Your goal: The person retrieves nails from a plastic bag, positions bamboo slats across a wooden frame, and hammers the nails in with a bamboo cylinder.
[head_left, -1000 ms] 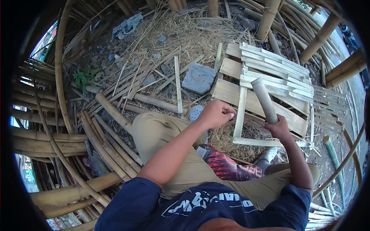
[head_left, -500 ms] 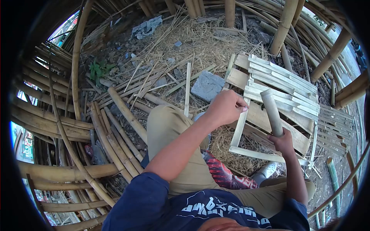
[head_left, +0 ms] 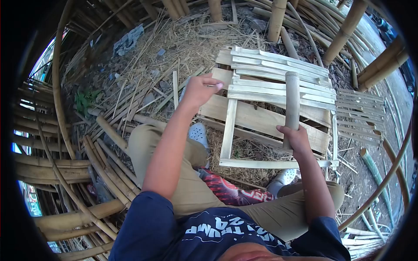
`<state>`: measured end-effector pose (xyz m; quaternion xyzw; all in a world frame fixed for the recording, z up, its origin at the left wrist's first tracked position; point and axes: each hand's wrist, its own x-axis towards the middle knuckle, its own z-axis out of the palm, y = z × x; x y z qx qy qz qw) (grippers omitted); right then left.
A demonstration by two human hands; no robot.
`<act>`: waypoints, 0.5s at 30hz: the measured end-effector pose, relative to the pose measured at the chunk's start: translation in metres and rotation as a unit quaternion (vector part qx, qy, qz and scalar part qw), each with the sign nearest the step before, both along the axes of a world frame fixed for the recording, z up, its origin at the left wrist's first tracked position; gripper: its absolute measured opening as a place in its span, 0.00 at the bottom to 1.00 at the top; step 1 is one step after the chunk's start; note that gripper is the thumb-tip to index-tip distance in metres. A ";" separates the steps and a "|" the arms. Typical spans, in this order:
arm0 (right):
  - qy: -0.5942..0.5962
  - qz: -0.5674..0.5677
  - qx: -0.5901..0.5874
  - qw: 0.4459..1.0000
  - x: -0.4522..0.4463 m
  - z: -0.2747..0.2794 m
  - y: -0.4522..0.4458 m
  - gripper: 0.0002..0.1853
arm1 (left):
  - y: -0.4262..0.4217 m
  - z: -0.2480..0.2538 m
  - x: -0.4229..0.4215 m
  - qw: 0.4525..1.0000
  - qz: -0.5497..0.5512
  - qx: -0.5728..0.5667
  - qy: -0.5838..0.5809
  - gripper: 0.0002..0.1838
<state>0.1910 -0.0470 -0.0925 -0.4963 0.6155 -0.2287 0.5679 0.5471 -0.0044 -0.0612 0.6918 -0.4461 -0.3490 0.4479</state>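
Note:
My right hand (head_left: pixel 296 139) is wrapped round the lower end of a short, thick bamboo stick (head_left: pixel 292 98), held upright over a bamboo slat frame (head_left: pixel 278 164). Pale split slats (head_left: pixel 281 92) lie across the frame's far half. My left hand (head_left: pixel 199 92) is at the frame's left side, thumb and fingers drawn together beside the end of a flat wooden board (head_left: pixel 223 77). Anything small between those fingers is too small to make out. More boards (head_left: pixel 265 117) lie under the frame, over straw.
My legs (head_left: pixel 152 152) are on either side of a red printed cloth (head_left: pixel 226 189). Bamboo poles (head_left: pixel 106 167) are stacked at left, and posts (head_left: pixel 277 21) stand at the back. Another slatted panel (head_left: pixel 359 115) and a green pole (head_left: pixel 376 174) lie at right.
The view has turned, shifting the frame leftward in it. My left hand has moved off the frame's side rail toward the board ends. The bamboo stick has gone from leaning to nearly upright.

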 end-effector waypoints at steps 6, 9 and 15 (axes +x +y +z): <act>-0.131 -0.052 0.085 0.986 -0.012 -0.014 -0.026 0.34 | -0.011 -0.028 -0.017 0.983 0.007 0.114 0.142 0.17; -0.143 -0.072 0.070 0.984 -0.013 -0.007 -0.027 0.33 | -0.021 -0.054 -0.026 0.989 -0.003 0.112 0.092 0.14; -0.072 -0.044 0.046 0.995 -0.017 0.004 -0.018 0.25 | -0.031 -0.070 -0.037 0.989 0.019 -0.071 -0.131 0.10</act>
